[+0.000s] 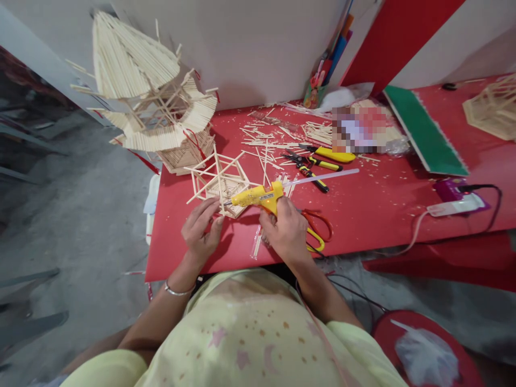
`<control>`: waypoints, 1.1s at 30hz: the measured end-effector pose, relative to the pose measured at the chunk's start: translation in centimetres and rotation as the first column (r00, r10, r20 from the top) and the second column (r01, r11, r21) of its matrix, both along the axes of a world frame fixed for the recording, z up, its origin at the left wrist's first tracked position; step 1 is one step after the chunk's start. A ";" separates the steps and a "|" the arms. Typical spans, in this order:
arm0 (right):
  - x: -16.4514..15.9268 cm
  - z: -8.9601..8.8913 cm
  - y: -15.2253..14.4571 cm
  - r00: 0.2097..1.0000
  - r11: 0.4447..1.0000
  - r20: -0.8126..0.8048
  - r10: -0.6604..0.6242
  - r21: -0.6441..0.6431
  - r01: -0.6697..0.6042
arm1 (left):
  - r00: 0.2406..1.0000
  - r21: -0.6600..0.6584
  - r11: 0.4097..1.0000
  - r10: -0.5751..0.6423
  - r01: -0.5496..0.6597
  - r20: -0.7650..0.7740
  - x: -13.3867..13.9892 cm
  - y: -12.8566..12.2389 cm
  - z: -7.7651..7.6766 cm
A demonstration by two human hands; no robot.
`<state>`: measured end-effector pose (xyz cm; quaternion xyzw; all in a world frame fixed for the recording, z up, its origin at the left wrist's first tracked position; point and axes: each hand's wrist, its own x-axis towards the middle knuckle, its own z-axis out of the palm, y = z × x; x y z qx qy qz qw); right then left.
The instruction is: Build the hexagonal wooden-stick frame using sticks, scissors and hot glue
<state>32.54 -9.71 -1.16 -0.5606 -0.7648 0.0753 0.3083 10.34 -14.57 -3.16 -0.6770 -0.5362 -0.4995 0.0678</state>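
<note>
Right grip (287, 228): closed round yellow glue gun (255, 197) | left grip (201, 228): part-curled at stick frame (227, 187), pinch unclear

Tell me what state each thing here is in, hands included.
Left hand: at the stick frame, grip unclear
Right hand: gripping the glue gun
Glue gun: held, glue stick protruding behind
Stick frame: open lattice
Tall stick model: upright, roofed
Pliers: lying, handles spread
Loose sticks: scattered
Pen cup: upright, filled
Green board: green side up

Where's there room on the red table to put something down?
The red table has room at its near left corner, beside the left hand, and mostly between the red loop handle and white block. Behind the glue gun it's crowded: sticks, pliers.
</note>
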 end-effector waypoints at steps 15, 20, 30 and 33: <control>-0.1 0.1 -0.1 0.997 0.999 -0.079 -0.025 0.033 0.028 | 0.998 -0.029 1.000 -0.005 0.007 0.063 0.0 0.3 -0.1; -0.2 0.1 -0.1 0.996 0.999 -0.087 -0.033 0.034 0.036 | 0.998 -0.016 1.000 -0.006 0.007 0.064 0.0 0.3 -0.2; 3.3 0.5 0.0 0.981 0.974 -0.117 -0.156 -0.186 0.132 | 0.995 -0.003 1.000 -0.018 0.018 0.098 0.1 0.4 0.1; 7.6 0.2 0.4 0.977 0.953 -0.066 -0.202 -0.245 0.180 | 0.991 0.028 0.998 -0.055 0.052 0.122 0.1 0.4 0.0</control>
